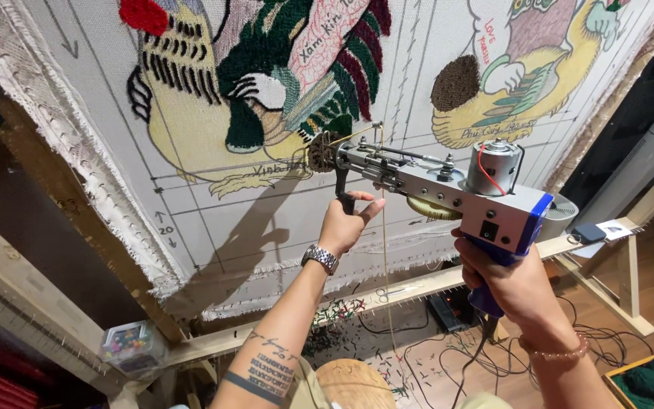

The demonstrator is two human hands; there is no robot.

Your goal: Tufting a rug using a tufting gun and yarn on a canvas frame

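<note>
Clear plastic box (126, 346) at 8 o'clock on the wooden frame (24, 303), squarish, lidded, packed with small multicoloured bits. White card (616, 227) at 3 o'clock on the frame rail, flat, rectangular, dark print unreadable, just beside a small dark blue-grey pouch (588, 232). No screens.
</note>
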